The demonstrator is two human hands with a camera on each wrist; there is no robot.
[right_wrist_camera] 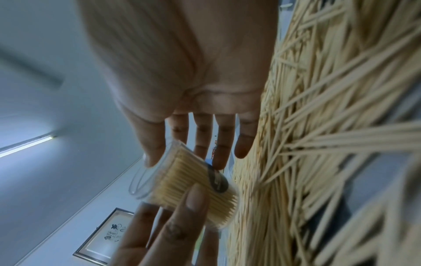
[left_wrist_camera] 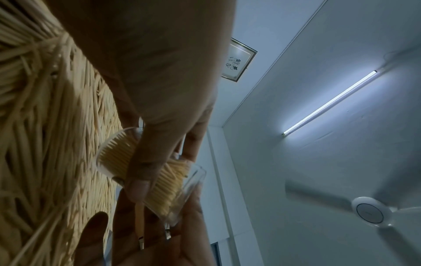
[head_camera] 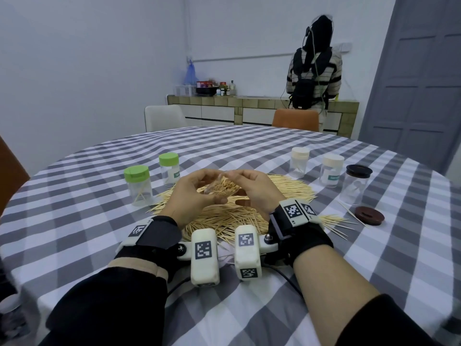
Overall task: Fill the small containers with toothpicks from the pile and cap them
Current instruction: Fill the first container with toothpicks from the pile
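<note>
You held the clear container (head_camera: 220, 187) tilted between both hands, left hand (head_camera: 192, 196) and right hand (head_camera: 254, 189) pinching it above the pile (head_camera: 287, 188), likely to settle its toothpicks.

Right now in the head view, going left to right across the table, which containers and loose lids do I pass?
Near green-capped container → far green-capped container → held toothpick-filled container → first cream-capped container → second cream-capped container → black-capped container → loose brown lid.

Partial "TOOT…" on green label of green-capped container (head_camera: 169, 168) and cream-capped container (head_camera: 332, 170), rest cut off. "R1" on right wrist mount (head_camera: 294, 222). Framed calligraphy (left_wrist_camera: 239, 60) on wall: unreadable.
</note>
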